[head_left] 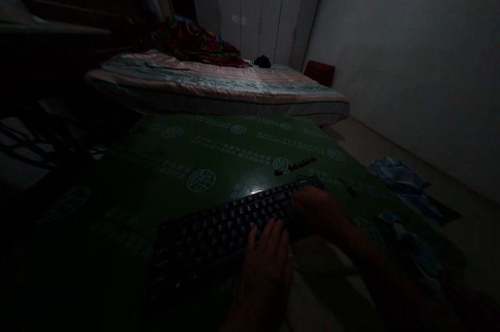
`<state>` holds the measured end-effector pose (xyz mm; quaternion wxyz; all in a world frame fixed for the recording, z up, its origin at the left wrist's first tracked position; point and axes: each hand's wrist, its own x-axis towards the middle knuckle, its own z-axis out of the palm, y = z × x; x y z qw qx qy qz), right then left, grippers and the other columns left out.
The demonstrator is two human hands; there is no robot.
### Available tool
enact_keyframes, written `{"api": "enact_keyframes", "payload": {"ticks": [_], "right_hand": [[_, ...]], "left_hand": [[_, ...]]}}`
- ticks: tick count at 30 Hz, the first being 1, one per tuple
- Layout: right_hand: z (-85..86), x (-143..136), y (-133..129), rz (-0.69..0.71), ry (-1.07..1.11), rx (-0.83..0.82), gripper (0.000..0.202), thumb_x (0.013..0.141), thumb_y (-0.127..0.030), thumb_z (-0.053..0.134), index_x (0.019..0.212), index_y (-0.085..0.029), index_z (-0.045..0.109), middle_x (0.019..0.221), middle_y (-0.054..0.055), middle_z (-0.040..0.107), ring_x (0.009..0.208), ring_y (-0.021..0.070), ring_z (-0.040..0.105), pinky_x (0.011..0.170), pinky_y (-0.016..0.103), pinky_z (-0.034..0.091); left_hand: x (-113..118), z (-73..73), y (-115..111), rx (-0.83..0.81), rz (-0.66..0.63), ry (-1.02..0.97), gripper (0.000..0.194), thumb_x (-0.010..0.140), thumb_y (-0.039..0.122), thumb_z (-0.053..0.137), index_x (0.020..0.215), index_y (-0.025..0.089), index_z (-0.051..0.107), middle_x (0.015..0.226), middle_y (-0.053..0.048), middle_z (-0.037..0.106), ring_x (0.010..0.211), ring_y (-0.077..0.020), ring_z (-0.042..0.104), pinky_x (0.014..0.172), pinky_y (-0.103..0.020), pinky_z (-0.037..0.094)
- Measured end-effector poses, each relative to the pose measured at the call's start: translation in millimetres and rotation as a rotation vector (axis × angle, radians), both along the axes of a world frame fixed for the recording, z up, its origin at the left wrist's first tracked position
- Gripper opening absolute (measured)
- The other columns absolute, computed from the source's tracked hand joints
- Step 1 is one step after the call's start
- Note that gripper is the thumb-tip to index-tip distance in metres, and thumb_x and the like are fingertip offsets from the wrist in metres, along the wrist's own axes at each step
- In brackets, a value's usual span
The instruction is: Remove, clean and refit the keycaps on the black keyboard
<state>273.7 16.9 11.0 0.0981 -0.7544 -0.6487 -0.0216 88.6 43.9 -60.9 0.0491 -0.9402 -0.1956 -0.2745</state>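
Note:
A black keyboard (pixel 219 230) lies at a slant on the green tabletop (pixel 156 165). My left hand (pixel 267 259) rests on its front edge, with the fingers stretched out flat and nothing in them. Over the keyboard's right end, my right hand (pixel 318 212) is closed, its fingers curled down at the keys. Whatever may be between those fingertips is hidden by the hand and the dim light. Behind the keyboard, several small black pieces (pixel 299 165), which look like loose keycaps, lie in a row.
To the right of my right hand lies a small dark item (pixel 348 187). Crumpled cloth (pixel 414 254) sits at the table's right side, and more cloth (pixel 398 176) is on the floor. A bed (pixel 219 87) stands beyond the table's far edge.

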Motion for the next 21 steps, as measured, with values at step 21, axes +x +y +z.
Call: {"api": "enact_keyframes", "payload": {"ticks": [21], "right_hand": [[-11.5, 27.7, 107.3, -0.118, 0.031, 0.157, 0.057, 0.095, -0.037, 0.031, 0.068, 0.001, 0.062, 0.067, 0.003, 0.065, 0.081, 0.0119, 0.068, 0.062, 0.02, 0.041]], "left_hand": [[-2.6, -2.0, -1.4, -0.054, -0.004, 0.039, 0.037, 0.088, 0.026, 0.046, 0.123, 0.017, 0.056, 0.134, -0.009, 0.057, 0.123, -0.0251, 0.048, 0.105, -0.047, 0.029]]}}
